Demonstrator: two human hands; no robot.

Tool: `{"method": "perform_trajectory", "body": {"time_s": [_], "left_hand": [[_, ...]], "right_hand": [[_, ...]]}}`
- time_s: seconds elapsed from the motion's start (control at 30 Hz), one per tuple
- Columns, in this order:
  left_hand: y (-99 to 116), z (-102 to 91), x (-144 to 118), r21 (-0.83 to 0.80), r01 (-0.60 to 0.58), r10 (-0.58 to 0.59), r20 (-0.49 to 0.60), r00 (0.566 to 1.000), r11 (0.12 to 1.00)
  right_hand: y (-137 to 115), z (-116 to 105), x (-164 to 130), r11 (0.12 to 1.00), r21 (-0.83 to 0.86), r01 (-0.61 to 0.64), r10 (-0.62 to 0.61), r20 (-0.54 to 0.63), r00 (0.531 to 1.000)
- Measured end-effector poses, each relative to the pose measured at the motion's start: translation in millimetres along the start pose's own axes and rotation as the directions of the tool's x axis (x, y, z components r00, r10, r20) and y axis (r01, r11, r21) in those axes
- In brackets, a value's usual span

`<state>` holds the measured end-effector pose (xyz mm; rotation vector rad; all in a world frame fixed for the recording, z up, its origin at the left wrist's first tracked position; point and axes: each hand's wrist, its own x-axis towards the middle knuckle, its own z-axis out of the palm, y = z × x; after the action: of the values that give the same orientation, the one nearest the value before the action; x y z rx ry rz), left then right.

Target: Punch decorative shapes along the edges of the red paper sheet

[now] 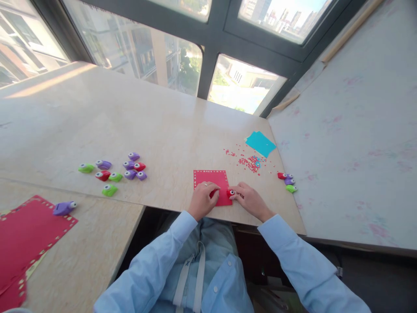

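Observation:
A red square of paper (211, 177) lies near the table's front edge, with small punched holes along its far edge and down parts of its sides. My left hand (204, 198) rests on the paper, fingers bent and thumb close to the fingertips. At the paper's right edge sits a red craft punch (230, 193) with a white and dark round button on top. My right hand (249, 199) grips this punch between thumb and fingers. Whether the paper is inside the punch's slot is too small to tell.
Red paper bits (250, 164) lie scattered beyond my right hand, beside blue paper sheets (260, 143). Several punches (129, 174) in purple, green and red stand at left, more punches (288, 181) by the right wall (352, 130). Larger red sheets (29, 234) with a purple punch (64, 208) are at far left.

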<state>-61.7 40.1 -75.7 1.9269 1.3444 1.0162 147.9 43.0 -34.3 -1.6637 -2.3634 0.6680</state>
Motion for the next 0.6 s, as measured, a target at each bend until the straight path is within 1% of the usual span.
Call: {"method": "perform_trajectory", "body": {"time_s": [0.13, 0.2, 0.3, 0.43, 0.6], "left_hand": [[0.6, -0.7, 0.1, 0.002, -0.013, 0.013, -0.001, 1.000, 1.000], [0.7, -0.8, -0.3, -0.042, -0.019, 0.018, -0.025, 1.000, 0.999], [0.6, -1.0, -0.9, -0.120, -0.004, -0.006, -0.083, 0.997, 0.993], [0.8, -1.5, -1.4, -0.136, 0.016, -0.031, -0.106, 0.994, 0.991], [0.8, -1.4, -1.6, -0.106, 0.018, -0.028, -0.098, 0.995, 0.994]], "right_hand": [[-7.9, -4.2, -3.0, 0.996, -0.072, 0.046, -0.048, -0.035, 0.998], [-14.0, -8.8, -5.1, 0.993, -0.095, 0.067, -0.074, -0.069, 0.995], [-20.1, -13.7, -8.0, 0.987, -0.111, 0.113, -0.125, -0.104, 0.987], [-19.9, -10.7, -8.4, 0.985, -0.099, 0.144, -0.151, -0.071, 0.986], [-13.9, -2.2, -5.2, 0.991, -0.091, 0.095, -0.098, -0.029, 0.995]]}}
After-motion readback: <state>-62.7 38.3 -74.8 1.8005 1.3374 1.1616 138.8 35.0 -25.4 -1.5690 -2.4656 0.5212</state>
